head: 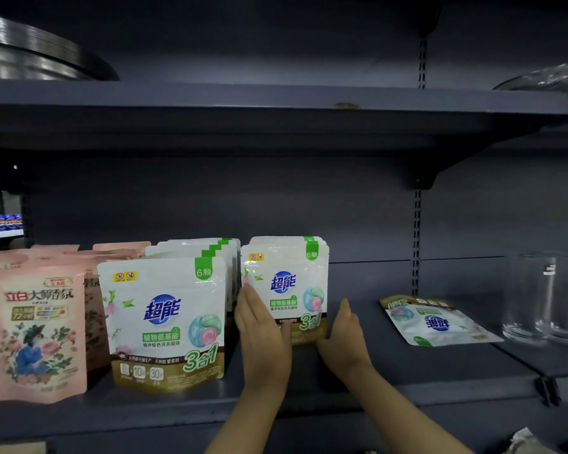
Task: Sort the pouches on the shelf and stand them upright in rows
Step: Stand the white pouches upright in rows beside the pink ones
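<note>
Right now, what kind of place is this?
Most likely a shop aisle being stocked. Dark metal shelving on slotted uprights, rows of identical white laundry-pod pouches beside pink pouches, and clear glassware at the right. Drink bottles show on another lit shelf at far left.

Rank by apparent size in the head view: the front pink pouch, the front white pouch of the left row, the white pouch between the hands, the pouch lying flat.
1-2. front pink pouch and front white pouch: alike, nearest the camera.
3. flat pouch, foreshortened.
4. pouch between the hands, farther back; same product probably.
</note>
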Demonstrator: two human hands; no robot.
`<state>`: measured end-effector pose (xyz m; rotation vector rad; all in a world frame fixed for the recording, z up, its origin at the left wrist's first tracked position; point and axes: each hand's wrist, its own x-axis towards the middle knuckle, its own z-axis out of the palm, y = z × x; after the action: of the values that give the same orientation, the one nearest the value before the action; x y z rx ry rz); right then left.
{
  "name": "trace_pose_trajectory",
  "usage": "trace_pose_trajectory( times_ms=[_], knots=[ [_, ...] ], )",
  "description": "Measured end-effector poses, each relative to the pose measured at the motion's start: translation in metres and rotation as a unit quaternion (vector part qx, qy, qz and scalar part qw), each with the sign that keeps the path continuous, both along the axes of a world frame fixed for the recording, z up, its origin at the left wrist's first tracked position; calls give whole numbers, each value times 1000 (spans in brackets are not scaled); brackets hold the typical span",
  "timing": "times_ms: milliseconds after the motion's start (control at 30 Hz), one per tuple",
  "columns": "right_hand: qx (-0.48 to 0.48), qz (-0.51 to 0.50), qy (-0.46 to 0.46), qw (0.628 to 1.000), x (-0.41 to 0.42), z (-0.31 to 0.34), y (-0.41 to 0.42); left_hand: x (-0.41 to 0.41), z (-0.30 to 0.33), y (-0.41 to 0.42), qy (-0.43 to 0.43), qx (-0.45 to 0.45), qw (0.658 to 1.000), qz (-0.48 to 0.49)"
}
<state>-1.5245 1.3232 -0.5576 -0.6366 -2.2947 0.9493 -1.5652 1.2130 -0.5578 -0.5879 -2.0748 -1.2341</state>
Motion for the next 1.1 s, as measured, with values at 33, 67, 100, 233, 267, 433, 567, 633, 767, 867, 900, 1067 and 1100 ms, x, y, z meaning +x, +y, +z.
trace_pose_trajectory(
  times_ms=[33, 67, 100, 233, 267, 433, 567, 633, 767, 867, 900, 1067, 1100],
  knots=[
    [9, -2, -9, 1000, 5, 2, 2, 0, -1, 2, -1, -10, 1000, -6],
    [20, -5, -18, 1000, 10, 4, 5, 0, -2, 3, -11, -18, 1000, -10],
    [30, -10, -28, 999, 14, 6, 8, 2, -2, 5, -31, -22, 999, -14],
    [65, -8, -72, 995, 30, 8, 24, 2, 0, 7, -144, 14, 989, -20],
    [70, -7, -81, 994, 33, 7, 27, 0, 0, 6, -164, 30, 986, -26],
    [88, -17, -101, 991, 37, 2, 30, -7, -3, 7, -182, 31, 982, -43],
    [93, -23, -108, 990, 37, 1, 29, -6, -4, 8, -191, 16, 981, -43],
    [91, -27, -110, 989, 38, 2, 29, -5, -4, 6, -193, 6, 980, -44],
    [75, -38, -97, 992, 43, 4, 33, 6, -3, 6, -95, -23, 995, -5],
    [65, -59, -71, 994, 53, 13, 42, 17, 1, 24, 82, -57, 995, -2],
    [59, -69, -64, 994, 57, 16, 47, 21, 4, 34, 124, -69, 990, -28],
    [38, -103, -35, 993, 80, 20, 84, 51, 19, 96, 82, -205, 956, -193],
    [33, -108, -34, 993, 86, 19, 93, 55, 20, 110, 29, -229, 951, -206]
  ],
)
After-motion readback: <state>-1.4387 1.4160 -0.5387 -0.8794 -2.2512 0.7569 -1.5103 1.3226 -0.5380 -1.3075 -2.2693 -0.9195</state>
